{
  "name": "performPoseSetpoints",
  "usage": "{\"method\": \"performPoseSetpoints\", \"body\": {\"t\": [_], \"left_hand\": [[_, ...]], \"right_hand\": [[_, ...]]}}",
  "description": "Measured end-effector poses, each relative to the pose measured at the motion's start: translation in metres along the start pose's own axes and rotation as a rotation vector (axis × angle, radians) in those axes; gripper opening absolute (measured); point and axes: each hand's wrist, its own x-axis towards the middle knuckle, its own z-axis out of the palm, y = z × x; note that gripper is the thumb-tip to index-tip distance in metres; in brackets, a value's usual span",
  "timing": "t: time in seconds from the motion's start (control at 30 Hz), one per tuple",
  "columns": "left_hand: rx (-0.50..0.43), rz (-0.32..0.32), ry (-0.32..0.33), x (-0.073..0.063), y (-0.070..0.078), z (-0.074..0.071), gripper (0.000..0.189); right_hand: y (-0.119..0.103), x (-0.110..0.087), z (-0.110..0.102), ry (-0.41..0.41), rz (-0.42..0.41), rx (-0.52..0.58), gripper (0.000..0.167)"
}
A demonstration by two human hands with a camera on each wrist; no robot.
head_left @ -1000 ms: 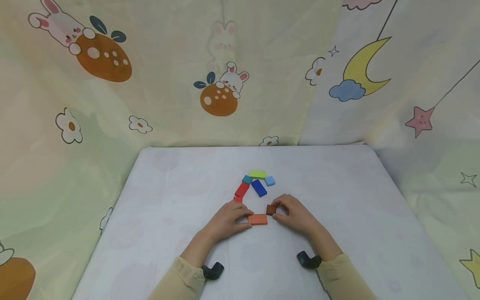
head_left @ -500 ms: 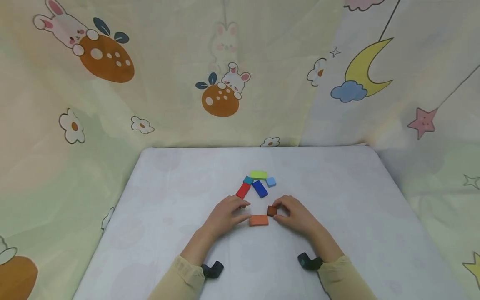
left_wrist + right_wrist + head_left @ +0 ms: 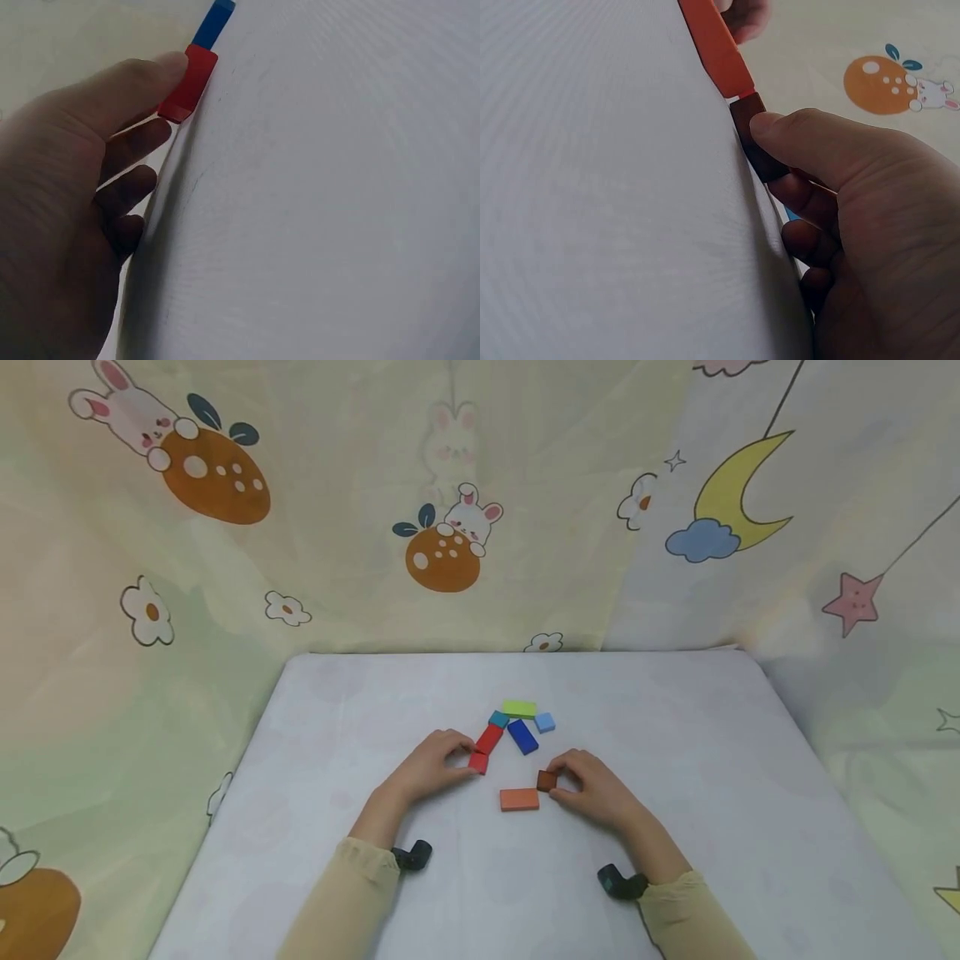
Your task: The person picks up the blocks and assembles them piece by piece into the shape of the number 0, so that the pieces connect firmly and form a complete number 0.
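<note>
My left hand (image 3: pixel 429 767) has thumb and forefinger at a small red square block (image 3: pixel 478 763), which touches the lower end of a longer red block (image 3: pixel 489 740). In the left wrist view the thumb lies against the red square block (image 3: pixel 180 105). My right hand (image 3: pixel 592 787) pinches a small brown block (image 3: pixel 547 781) between thumb and forefinger. The brown block (image 3: pixel 751 124) stands at the right end of an orange block (image 3: pixel 519 800). The other fingers of the right hand curl loosely below it in the right wrist view.
A teal block (image 3: pixel 498 719), a lime green block (image 3: pixel 519 709) and a light blue block (image 3: pixel 545 722) continue the curve at the back. Inside it lies a dark blue block (image 3: pixel 522 737). A patterned cloth (image 3: pixel 337 527) hangs behind the white table (image 3: pixel 660 710).
My left hand has let go of the orange block and moved up and left to the red square block. The right hand stays on the brown block.
</note>
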Motion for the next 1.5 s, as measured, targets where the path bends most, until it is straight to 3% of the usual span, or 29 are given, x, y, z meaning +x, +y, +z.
{"method": "performPoseSetpoints", "body": {"t": [0.33, 0.67, 0.97, 1.5], "left_hand": [[0.050, 0.050, 0.004, 0.004, -0.005, 0.004, 0.039], [0.005, -0.033, -0.017, -0.004, 0.002, 0.006, 0.038], [-0.015, -0.071, 0.006, -0.018, 0.017, 0.015, 0.036], [0.132, -0.037, 0.040, -0.025, 0.028, 0.028, 0.039]], "right_hand": [[0.000, -0.001, -0.001, -0.001, 0.014, 0.005, 0.030], [0.001, -0.001, 0.001, 0.003, 0.015, 0.007, 0.030], [-0.001, -0.001, 0.000, 0.005, 0.034, 0.007, 0.031], [-0.001, -0.001, 0.000, -0.004, 0.042, 0.009, 0.031]]}}
